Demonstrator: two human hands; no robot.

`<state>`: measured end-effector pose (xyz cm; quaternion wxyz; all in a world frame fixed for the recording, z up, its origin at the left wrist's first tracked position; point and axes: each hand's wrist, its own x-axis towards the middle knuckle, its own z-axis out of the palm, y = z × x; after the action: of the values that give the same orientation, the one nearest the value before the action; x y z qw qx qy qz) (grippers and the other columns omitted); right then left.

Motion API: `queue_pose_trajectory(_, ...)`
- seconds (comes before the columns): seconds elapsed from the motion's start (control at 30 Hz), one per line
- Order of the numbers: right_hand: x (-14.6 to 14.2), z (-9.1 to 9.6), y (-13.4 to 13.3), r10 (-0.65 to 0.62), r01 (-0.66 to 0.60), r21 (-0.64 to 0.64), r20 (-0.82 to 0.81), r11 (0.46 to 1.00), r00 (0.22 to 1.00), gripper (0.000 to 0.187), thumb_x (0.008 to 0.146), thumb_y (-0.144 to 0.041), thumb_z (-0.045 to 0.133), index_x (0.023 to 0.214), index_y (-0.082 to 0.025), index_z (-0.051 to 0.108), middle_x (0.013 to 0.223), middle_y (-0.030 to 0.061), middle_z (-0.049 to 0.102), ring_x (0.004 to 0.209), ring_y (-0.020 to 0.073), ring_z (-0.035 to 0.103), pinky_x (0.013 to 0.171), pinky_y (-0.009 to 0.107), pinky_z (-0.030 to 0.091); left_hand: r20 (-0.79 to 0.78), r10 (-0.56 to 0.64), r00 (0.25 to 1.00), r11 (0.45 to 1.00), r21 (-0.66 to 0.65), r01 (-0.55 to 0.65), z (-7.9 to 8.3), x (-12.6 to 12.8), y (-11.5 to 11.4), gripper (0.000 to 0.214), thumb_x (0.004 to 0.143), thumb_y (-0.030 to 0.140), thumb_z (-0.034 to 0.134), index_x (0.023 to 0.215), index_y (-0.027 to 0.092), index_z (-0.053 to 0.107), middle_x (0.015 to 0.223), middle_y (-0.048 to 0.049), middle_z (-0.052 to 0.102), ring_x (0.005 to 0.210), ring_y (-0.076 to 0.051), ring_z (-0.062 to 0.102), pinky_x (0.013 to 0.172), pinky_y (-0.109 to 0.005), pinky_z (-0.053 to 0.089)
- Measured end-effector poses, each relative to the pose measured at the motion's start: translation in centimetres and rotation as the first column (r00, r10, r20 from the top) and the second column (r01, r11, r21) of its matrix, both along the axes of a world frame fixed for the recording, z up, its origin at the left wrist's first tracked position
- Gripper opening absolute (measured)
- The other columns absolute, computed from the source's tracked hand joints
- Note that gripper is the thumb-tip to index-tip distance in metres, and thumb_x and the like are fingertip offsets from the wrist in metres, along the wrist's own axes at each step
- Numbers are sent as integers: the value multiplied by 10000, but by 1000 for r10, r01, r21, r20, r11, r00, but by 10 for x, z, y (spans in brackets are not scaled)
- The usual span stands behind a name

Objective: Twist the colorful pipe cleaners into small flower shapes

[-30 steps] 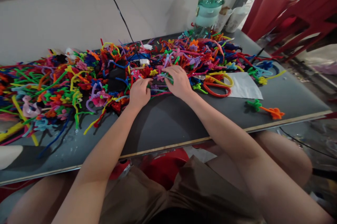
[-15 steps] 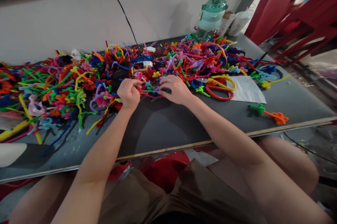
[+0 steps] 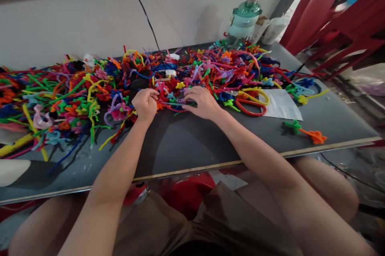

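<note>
A thin pale-blue pipe cleaner [image 3: 172, 104] stretches between my two hands, just above the near edge of a colourful heap. My left hand [image 3: 145, 104] is closed in a pinch at its left end, the fingertips partly hidden. At the other end, my right hand [image 3: 202, 103] has thumb and fingers curled in around it, knuckles up. Behind the hands lies the heap of pipe cleaners and pipe-cleaner flowers [image 3: 207, 67] in many colours. Scissors [image 3: 252, 101] with red and yellow handles rest to the right of my right hand.
A white packet [image 3: 282, 104] lies by the scissors, with a green and orange pipe-cleaner flower piece [image 3: 305, 131] nearer the edge of the dark table [image 3: 192, 144]. A green bottle [image 3: 245, 17] and paper cups [image 3: 273, 31] stand behind. Red chairs [image 3: 313, 11] are at the right.
The whole view has shifted slightly. Both hands keep nearly the same pose over the heap's near edge, with the pale-blue pipe cleaner still between them.
</note>
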<state>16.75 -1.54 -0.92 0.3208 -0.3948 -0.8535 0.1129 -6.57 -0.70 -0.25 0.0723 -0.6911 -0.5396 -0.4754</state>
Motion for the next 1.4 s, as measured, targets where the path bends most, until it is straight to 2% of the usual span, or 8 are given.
queue_pose_trajectory(0.1,5,1,4,-1,0,22,34,1000,999,130,878,-233,615,793,-204,709,1111,85,702,1126,263,582,969,465,439,-39,37,999,998,-45,-39,3,-4,2,332,666,29,374,688,211,651,583,-5,652,639,-154,647,690,-279,513)
queue_pose_trajectory(0.2,15,3,10,-128,132,78,-57,988,990,183,917,-233,541,860,-212,714,1068,91,711,1072,259,599,976,480,441,-60,82,995,993,-78,-87,7,-9,4,303,723,66,418,804,205,675,706,-27,709,735,-182,673,741,-307,522)
queue_pose_trajectory(0.33,23,3,13,-295,316,111,-170,942,940,202,930,-254,510,893,-222,706,1009,99,708,1050,276,592,949,490,459,-208,-41,977,992,-123,15,12,-14,5,223,764,172,505,876,200,695,878,-68,743,870,-234,678,811,-365,517)
queue_pose_trajectory(0.7,11,3,7,-251,273,140,-157,952,955,348,989,-198,344,1037,-186,688,952,102,718,978,252,600,890,423,480,-241,-251,937,967,-97,234,15,-7,-3,361,924,287,427,1201,170,627,1046,-113,731,1017,-249,651,940,-412,467)
queue_pose_trajectory(0.87,13,2,8,-264,292,187,-161,938,951,339,990,-192,353,1027,-206,691,921,84,717,954,239,606,879,410,477,13,-356,935,909,-229,349,13,10,-8,337,962,325,421,1082,169,693,900,-76,758,797,-183,684,818,-349,522)
queue_pose_trajectory(1.07,15,1,9,-304,326,217,-129,920,944,339,976,-163,373,1029,-235,700,955,73,715,992,233,604,900,415,456,480,-376,793,779,-299,550,9,21,-6,331,942,425,498,977,175,712,801,-67,746,623,-130,654,595,-260,536)
queue_pose_trajectory(1.3,13,1,7,-330,351,229,-124,908,936,309,961,-188,402,1007,-213,707,952,83,710,972,230,597,894,400,447,488,-365,793,724,-387,571,-1,23,-2,232,888,340,584,988,170,707,790,-65,742,652,-140,681,589,-256,553)
queue_pose_trajectory(1.4,13,1,6,-400,416,201,-116,887,909,310,952,-187,402,1032,-216,701,965,85,708,969,238,585,877,406,443,351,-375,858,810,-326,487,-2,22,-3,249,921,292,517,1061,174,686,956,-89,748,876,-184,705,781,-329,580)
